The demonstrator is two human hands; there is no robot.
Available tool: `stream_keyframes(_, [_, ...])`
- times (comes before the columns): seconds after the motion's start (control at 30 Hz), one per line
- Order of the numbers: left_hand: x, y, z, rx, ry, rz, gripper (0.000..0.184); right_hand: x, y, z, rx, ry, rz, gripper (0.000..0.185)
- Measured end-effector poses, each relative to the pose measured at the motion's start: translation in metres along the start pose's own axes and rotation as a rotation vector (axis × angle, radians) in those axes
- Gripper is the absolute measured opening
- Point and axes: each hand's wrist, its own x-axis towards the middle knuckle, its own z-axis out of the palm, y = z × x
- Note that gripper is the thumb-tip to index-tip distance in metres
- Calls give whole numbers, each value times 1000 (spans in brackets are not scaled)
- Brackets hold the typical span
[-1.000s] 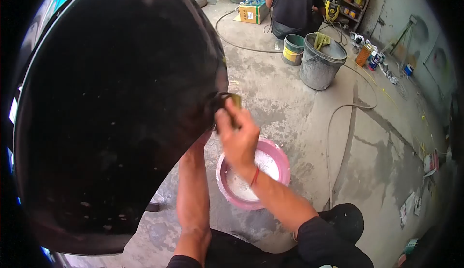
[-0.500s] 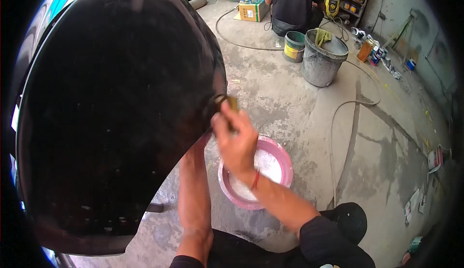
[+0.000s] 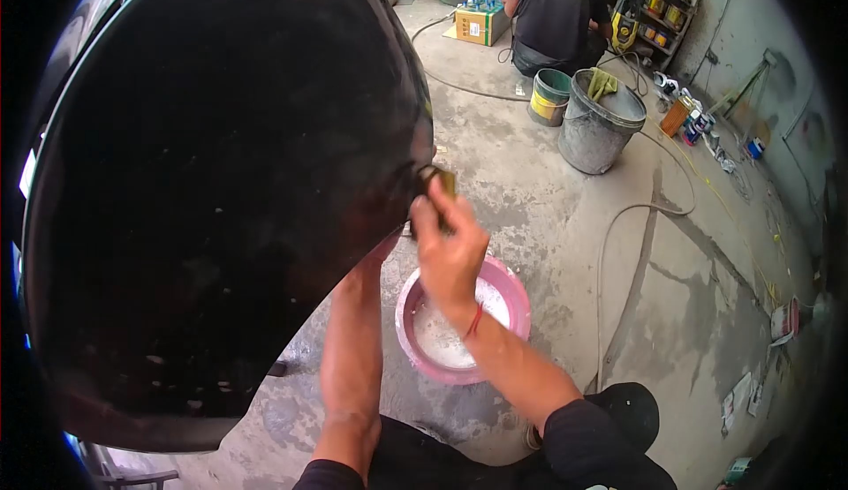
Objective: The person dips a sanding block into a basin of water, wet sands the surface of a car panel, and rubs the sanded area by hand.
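Note:
A large glossy black curved body panel (image 3: 221,181) fills the left of the view, with small pale specks on its lower part. My right hand (image 3: 450,247) pinches a small olive-yellow pad (image 3: 447,181) against the panel's right edge; the fingers are slightly blurred. Behind the lower right edge of the panel is my left hand (image 3: 382,252). Only its wrist side shows, and its fingers are hidden by the panel. Below my right hand, a pink basin (image 3: 408,349) with whitish, foamy liquid stands on the floor.
A grey bucket (image 3: 596,141) with a yellowish cloth (image 3: 602,84) over its rim stands beside a smaller green bucket (image 3: 548,106). Beyond them a person (image 3: 556,13) crouches near a cardboard box (image 3: 479,26). A hose (image 3: 609,252) crosses the concrete floor, and cans line the right wall.
The view has shifted a little, so the floor things sit lower in the picture. My right hand still holds the pad at the panel edge, slightly farther right in view.

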Motion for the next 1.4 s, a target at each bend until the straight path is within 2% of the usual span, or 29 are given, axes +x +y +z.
stream_keyframes(0.07, [3, -3, -5, -27, 37, 1, 70, 16, 10, 4, 69, 51, 78, 31])
stream_keyframes(0.13, [2, -4, -12, -118, 12, -30, 70, 15, 3, 1, 22, -24, 110, 32])
stream_keyframes(0.17, [2, -7, -16, -209, -9, -72, 69, -1, -3, -2, -40, -30, -72, 33])
stream_keyframes(0.2, [4, -3, -7, -214, -8, -70, 69, 2, -2, -1, -44, -32, -73, 33])
stream_keyframes(0.27, [5, 6, 6, 33, -101, -115, 68, 10, 4, 3, -33, -2, -30, 33])
stream_keyframes(0.3, [6, 6, 4, 32, -102, -103, 68, 21, 11, 7, 104, 23, 64, 32])
stream_keyframes(0.4, [4, 9, 11, -30, -47, -28, 69, 1, 12, 1, 108, -43, 111, 30])
stream_keyframes(0.43, [6, 14, 32, -184, -45, -25, 60, -12, 12, 3, 33, 2, -82, 30])
stream_keyframes(0.47, [6, 17, 43, -340, -39, -28, 50, -7, 17, 3, 34, 1, -85, 30])
stream_keyframes(0.57, [9, 12, 24, -111, -118, 30, 49, 27, 18, 11, 315, -10, 115, 30])
stream_keyframes(0.67, [6, 6, 17, -32, -100, -13, 51, -1, -5, -3, 68, -66, 19, 30])
stream_keyframes(0.7, [10, 7, 17, -32, -105, -8, 51, 3, -5, -2, 69, -67, 13, 30])
stream_keyframes(0.77, [6, 6, 18, -274, -105, -42, 48, 10, 1, -2, 78, -33, 54, 33])
stream_keyframes(0.8, [7, 8, 18, -272, -107, -37, 48, 17, 2, 2, 89, -18, 64, 34])
stream_keyframes(0.83, [6, 9, 17, -254, -191, -3, 47, 23, 7, 9, 306, 14, 93, 31])
stream_keyframes(0.9, [5, 15, 25, -229, -279, 34, 47, -2, 4, 0, 205, -23, 87, 31])
stream_keyframes(0.97, [5, 22, 47, -294, -118, -41, 47, -1, -1, -1, 100, -53, 67, 31])
stream_keyframes(1.0, [5, 17, 40, -299, -111, -47, 47, 7, -3, 0, 127, -33, 85, 31])
stream_keyframes(1.07, [11, 6, 14, -204, -276, 1, 52, 24, -7, 6, 188, 9, 110, 32])
stream_keyframes(1.1, [5, 4, 7, -205, -269, 10, 52, 27, -3, 10, 357, -2, 109, 33])
stream_keyframes(1.13, [1, 4, 5, -177, -136, -29, 52, 17, -2, 8, 359, -9, 105, 33])
stream_keyframes(1.17, [1, 5, 2, -150, -8, -72, 52, -1, 0, 1, 219, -49, 77, 32])
stream_keyframes(1.2, [4, 10, 12, -149, -14, -70, 52, -14, 3, -2, 77, -84, 48, 32])
stream_keyframes(1.23, [6, 15, 27, -201, -92, -44, 55, -18, 4, 1, 178, -53, -151, 31])
stream_keyframes(1.27, [6, 16, 35, -255, -164, -21, 58, -11, 7, 0, 172, -51, -148, 31])
stream_keyframes(1.3, [5, 11, 23, -258, -160, -28, 58, 6, -3, 1, 210, -50, -10, 30])
stream_keyframes(1.33, [3, 7, 4, -53, -119, -55, 68, 18, -9, 4, 247, -49, 131, 29])
stream_keyframes(1.37, [1, 3, -13, 156, -80, -74, 78, 22, -1, 10, 388, -48, 100, 30])
stream_keyframes(1.4, [4, 8, -2, 160, -85, -69, 78, 14, -1, 10, 394, -48, 93, 30])
